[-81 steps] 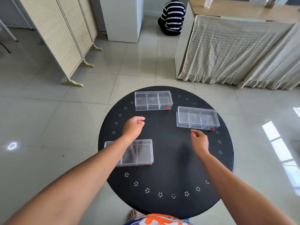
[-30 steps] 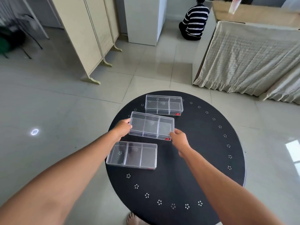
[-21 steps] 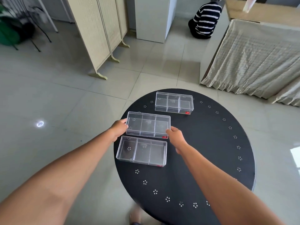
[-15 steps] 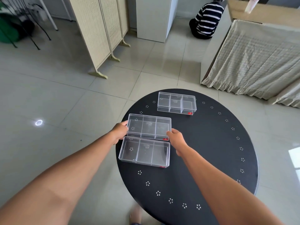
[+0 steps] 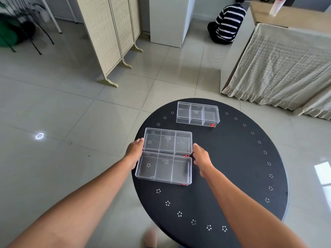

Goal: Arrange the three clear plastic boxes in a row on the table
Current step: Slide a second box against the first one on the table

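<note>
Clear middle box (image 5: pixel 167 141), pinched at its ends between left hand (image 5: pixel 134 151) and right hand (image 5: pixel 202 157), touches the near box (image 5: pixel 163 169) by the tabletop's (image 5: pixel 232 167) left edge; far box (image 5: pixel 198 114) apart.

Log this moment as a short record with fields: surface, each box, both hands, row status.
surface: round black table with white dot clusters
near box: clear plastic three-compartment box, flat on table
middle box: clear plastic three-compartment box, long side against near box
far box: clear plastic three-compartment box, apart, offset right
left hand: at middle box's left end
right hand: at its right end
row status: two aligned, far box not yet
</note>
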